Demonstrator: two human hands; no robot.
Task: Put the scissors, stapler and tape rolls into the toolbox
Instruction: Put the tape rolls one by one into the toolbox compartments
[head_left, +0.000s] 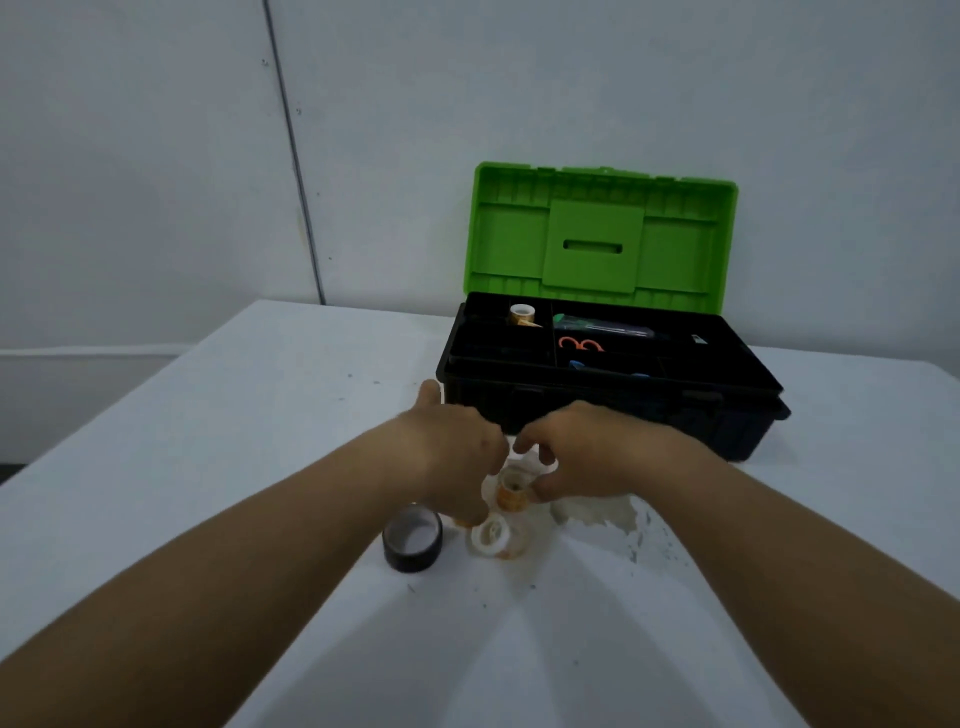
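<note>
Tape rolls numbered four in view: three lay on the table (208, 467) among the hands and one small amber roll (522, 315) stood in the rear-left compartment of the toolbox (597, 410). Of the three on the table, an orange roll (510, 493) sat directly between the two grips; a pale clear roll (492, 538) lay just nearer the person than that, under the left hand's (457, 447) fingertips; a black roll (413, 538) stood just outward of the left grip, apart from it. The left grip curled downward over the pale roll, though contact could not be told through blur. The right hand (582, 447) had thumb and fingers spread around the orange roll, not visibly pressed on it.

Beyond both grips the toolbox stood with its green lid (602, 234) raised upright; its black tray held orange scissor handles (582, 344), a clear-and-green object (602, 327) and blue parts (579, 365) too small to identify. One toolbox corner projected past the table's far right edge region. Bare table lay to the left of the left grip and toward the person. A stained, speckled patch (597, 512) lay below the right grip.
</note>
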